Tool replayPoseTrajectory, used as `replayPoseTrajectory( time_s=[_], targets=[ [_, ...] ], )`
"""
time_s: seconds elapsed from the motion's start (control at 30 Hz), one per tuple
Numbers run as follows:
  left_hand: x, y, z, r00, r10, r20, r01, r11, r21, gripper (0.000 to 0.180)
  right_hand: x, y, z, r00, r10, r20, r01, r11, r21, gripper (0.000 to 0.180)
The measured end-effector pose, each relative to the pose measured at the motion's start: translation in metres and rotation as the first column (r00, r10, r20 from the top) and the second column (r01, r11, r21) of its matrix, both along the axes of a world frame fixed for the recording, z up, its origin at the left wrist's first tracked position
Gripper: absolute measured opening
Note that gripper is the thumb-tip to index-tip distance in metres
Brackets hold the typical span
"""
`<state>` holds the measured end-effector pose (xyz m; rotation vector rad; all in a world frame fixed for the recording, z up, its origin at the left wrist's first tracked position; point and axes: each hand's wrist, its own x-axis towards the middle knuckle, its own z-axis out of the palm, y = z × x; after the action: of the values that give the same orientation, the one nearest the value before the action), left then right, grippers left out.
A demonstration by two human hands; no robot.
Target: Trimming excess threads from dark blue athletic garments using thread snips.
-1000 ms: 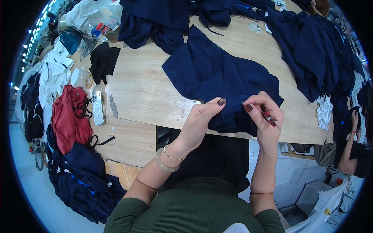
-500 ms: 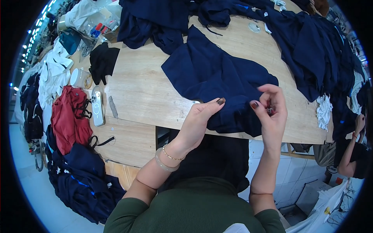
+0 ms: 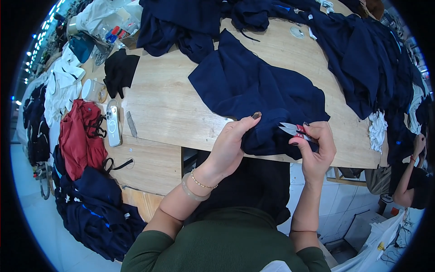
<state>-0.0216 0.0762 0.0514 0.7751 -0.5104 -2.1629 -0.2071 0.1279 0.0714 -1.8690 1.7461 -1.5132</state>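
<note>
A dark navy garment piece lies spread over the near edge of the table, its lower part gathered under my hands. My left hand is closed on the left side of this cloth, thumb on top and the other fingers hidden. In my right hand is a small pair of thread snips with red grips. Their pointed blades are apart and point left, over the cloth between my two hands.
A phone, a red garment and a black cloth lie to the left. Navy garments are heaped at the right, near a white crumpled cloth. Another person's hand shows at the far right.
My right hand has turned, bringing the snips from within the palm out between thumb and fingers, blades toward the cloth. The left hand keeps its hold, almost unmoved.
</note>
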Motion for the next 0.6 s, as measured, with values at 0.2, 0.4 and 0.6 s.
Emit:
replayPoseTrajectory(
  time_s=[0.2,0.4,0.6],
  targets=[
    [-0.002,0.004,0.001,1.000,0.010,-0.015,-0.011,0.999,-0.044,0.022,0.001,-0.005,0.000,0.996,0.051,-0.073,-0.055,0.997,-0.046,0.031],
    [-0.008,0.007,0.004,0.982,0.151,0.113,-0.121,0.964,-0.237,0.025,0.003,-0.003,0.013,1.000,0.026,0.014,-0.027,0.996,0.082,0.032],
    [-0.012,0.009,0.006,0.985,0.111,0.134,-0.060,0.939,-0.339,0.029,0.010,-0.005,0.009,1.000,0.029,0.011,-0.029,0.997,0.072,0.032]
  ],
)
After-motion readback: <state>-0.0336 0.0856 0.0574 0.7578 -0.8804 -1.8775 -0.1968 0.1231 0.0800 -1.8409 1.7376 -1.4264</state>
